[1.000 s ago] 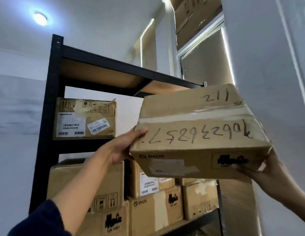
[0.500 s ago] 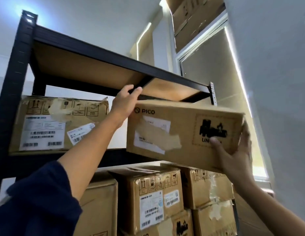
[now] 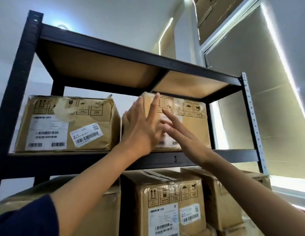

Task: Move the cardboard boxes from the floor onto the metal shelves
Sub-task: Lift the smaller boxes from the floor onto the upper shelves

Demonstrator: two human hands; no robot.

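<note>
On the upper tier of the metal shelves (image 3: 216, 155), a labelled box (image 3: 66, 123) is seen at the left, and just beside it to the right sits the cardboard box (image 3: 191, 126) being placed. The left hand (image 3: 143, 130) is laid flat on the front face of that box, its fingers (image 3: 155, 106) straight and slightly spread, gripping nothing. The right hand (image 3: 184, 138) is held close beside it, fingers straight and reaching up to the left; contact cannot be told for certain. The box lies directly beyond both palms, its long axis running across the shelf, so any remaining push is judged to go straight back. The left hand is seated more squarely.
</note>
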